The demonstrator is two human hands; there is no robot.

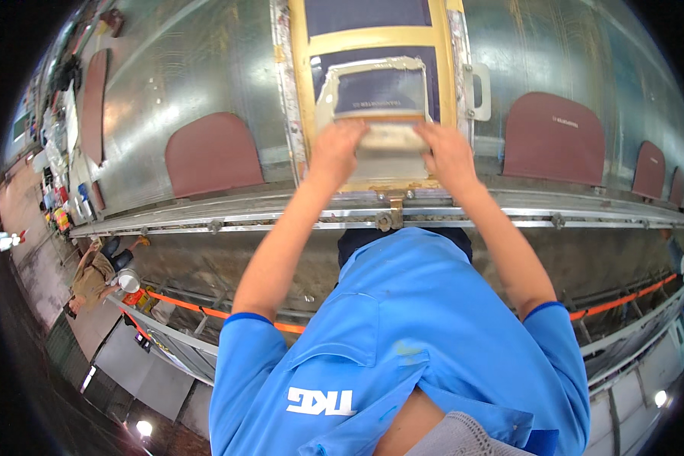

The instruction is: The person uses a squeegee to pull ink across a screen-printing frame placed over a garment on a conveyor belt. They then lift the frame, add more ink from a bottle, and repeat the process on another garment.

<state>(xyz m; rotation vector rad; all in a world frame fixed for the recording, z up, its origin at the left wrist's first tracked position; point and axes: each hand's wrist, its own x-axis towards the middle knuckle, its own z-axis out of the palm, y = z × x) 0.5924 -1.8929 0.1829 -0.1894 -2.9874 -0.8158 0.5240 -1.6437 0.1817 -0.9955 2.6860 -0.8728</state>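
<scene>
Both hands, left (336, 148) and right (448, 152), grip closed on squeegee (391, 137) (inside yellow screen frame (304, 91))

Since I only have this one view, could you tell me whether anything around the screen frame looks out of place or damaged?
Nothing stands out. The left hand and right hand both grip the squeegee squarely inside the yellow screen frame, which lies straight on the long metal table. The dark red pieces lie evenly along it.

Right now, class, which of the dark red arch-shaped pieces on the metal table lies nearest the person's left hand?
The large dark red piece just left of the yellow frame, closest to the left hand; the others lie farther along the table.
</scene>
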